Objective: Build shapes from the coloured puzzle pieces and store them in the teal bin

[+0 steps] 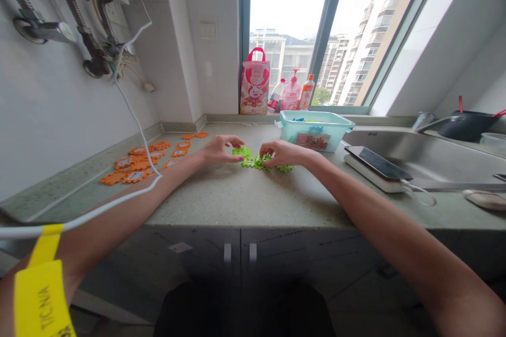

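Green pieces [249,162] lay between the two hands in a loose row, its long axis running left to right with the right end slightly nearer. The left hand [221,150] was at the row's left end, thumb and fingers spread apart about the piece there; whether they touched it could not be told. The right hand [279,154] was arched over the row's middle, fingers curled down onto the pieces; whether they pinched one was hidden. Both hands were close to the row, the right covering more of it.

Farthest left and near, a yellow tag [41,295] with flat faces hung on a smooth white cable [110,207], which crossed in front of the left forearm. Beyond that arm were orange pieces [138,164], flat and tooth-edged, several with white labels. Speckled, matt stone made up the counter [245,197]. On the far sill stood a glossy pink bag [255,89] and, to its right, rounded plastic bottles [291,96]. Right of the hands sat a pale turquoise tub [342,139], translucent and box-shaped, blue bits inside. Farther right, a dark, glassy phone [377,163] rested on a white slab [381,181] beside the brushed-steel sink [443,163].
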Available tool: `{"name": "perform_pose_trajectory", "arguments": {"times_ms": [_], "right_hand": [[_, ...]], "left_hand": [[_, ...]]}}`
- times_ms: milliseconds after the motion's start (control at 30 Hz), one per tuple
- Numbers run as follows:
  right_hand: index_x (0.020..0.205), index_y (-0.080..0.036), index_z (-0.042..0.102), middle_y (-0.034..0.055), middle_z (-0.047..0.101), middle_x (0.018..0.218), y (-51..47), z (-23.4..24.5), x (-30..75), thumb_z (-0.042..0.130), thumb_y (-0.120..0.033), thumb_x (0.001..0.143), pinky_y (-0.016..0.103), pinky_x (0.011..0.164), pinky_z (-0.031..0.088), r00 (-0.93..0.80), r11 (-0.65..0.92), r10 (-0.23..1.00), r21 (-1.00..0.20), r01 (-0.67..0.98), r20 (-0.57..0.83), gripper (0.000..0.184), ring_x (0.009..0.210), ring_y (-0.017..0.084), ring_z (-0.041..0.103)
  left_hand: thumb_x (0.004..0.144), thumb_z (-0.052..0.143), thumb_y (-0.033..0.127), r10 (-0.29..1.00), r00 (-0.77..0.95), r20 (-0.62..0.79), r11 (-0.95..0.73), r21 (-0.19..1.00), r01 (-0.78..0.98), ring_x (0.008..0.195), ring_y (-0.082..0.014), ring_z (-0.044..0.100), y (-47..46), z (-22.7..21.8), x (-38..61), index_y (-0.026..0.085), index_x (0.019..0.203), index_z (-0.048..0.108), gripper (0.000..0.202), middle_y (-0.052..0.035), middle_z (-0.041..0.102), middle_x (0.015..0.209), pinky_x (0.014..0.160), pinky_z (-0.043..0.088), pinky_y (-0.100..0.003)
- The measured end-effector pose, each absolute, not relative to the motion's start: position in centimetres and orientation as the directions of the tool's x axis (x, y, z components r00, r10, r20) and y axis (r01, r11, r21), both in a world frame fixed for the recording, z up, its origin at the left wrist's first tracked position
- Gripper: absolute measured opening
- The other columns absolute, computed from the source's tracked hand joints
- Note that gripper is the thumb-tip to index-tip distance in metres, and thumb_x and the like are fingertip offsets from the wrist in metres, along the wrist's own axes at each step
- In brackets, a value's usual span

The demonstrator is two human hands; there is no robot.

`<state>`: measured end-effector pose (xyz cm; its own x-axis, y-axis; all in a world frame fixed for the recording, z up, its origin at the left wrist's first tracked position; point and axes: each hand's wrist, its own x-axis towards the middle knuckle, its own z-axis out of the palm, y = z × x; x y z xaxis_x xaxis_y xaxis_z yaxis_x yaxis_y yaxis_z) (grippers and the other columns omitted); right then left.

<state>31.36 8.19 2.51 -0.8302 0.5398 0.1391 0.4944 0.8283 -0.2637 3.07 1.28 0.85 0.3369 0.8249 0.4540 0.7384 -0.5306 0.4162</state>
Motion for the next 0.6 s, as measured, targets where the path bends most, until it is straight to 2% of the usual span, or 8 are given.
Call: {"name": "perform_pose_trajectory", "arguments": {"times_ms": [167,300,467,600], "right_hand": [[0.114,-0.022,0.077,0.0066,0.078,0.110,8.0,2.7,30.9,0.081,-0.029,0.082,0.028,0.083,0.054,-0.833,0.837,0.531,-0.251,0.487,0.155,0.033,0.096,0.022,0.073],[0.113,-0.023,0.077,0.0045,0.078,0.106,7.9,2.8,30.4,0.081,-0.029,0.081,0.027,0.079,0.052,-0.834,0.834,0.536,-0.237,0.498,0.135,0.033,0.092,0.021,0.072],[0.113,-0.022,0.076,0.0059,0.079,0.106,7.8,2.9,30.5,0.079,-0.030,0.083,0.028,0.079,0.051,-0.840,0.845,0.523,-0.218,0.489,0.143,0.032,0.092,0.021,0.072],[0.114,-0.021,0.075,0.0069,0.079,0.106,7.7,3.2,31.0,0.078,-0.030,0.084,0.028,0.081,0.052,-0.833,0.842,0.527,-0.229,0.488,0.166,0.032,0.093,0.021,0.073]], "left_hand": [[0.078,0.081,0.056,0.811,0.450,0.374,-0.574,0.360,0.735,0.103,-0.0260,0.072,1.7,0.4,5.0,0.025,0.114,0.081,0.048,-0.0066,0.080,0.112,0.091,0.054,-0.038],[0.079,0.080,0.053,0.838,0.440,0.323,-0.543,0.401,0.738,0.103,-0.0246,0.072,2.0,0.3,5.0,0.024,0.116,0.081,0.047,-0.0059,0.080,0.114,0.087,0.054,-0.034],[0.076,0.081,0.065,0.864,0.418,0.280,-0.501,0.395,0.770,0.089,-0.0226,0.071,2.0,0.4,4.7,0.024,0.105,0.083,0.050,-0.0032,0.080,0.095,0.080,0.052,-0.032],[0.075,0.080,0.068,0.858,0.422,0.291,-0.510,0.402,0.760,0.096,-0.0240,0.072,2.1,0.3,4.7,0.025,0.105,0.082,0.052,-0.0036,0.080,0.102,0.083,0.053,-0.033]]}}
